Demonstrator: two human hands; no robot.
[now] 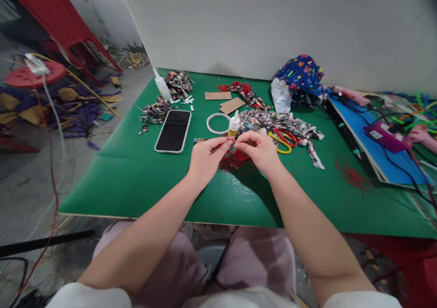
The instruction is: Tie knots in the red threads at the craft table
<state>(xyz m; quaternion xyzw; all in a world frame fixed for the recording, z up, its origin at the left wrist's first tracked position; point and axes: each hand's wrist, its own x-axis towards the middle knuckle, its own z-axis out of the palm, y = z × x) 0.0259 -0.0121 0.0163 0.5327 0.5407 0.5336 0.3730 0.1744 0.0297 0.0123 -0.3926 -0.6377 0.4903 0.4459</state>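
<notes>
My left hand (208,155) and my right hand (257,151) meet fingertip to fingertip over the middle of the green table. Each is closed in a pinch, and a bit of red thread shows at the fingertips. Just below them lies a loose tangle of red thread (235,161). Right behind the fingers stands a small glue bottle (234,123) with a white nozzle and yellow label. Scissors (282,140) with yellow and red handles rest beside my right hand, partly on braided floral fabric strips (269,119). A white ring (217,123) lies behind my left hand.
On the left are a phone (173,131), a white squeeze bottle (162,87) and floral fabric scraps (179,84). Cardboard pieces (232,105) and a blue patterned cloth (302,80) lie at the back. A blue folder (382,139) with a purple glue gun (387,136) and cables occupies the right.
</notes>
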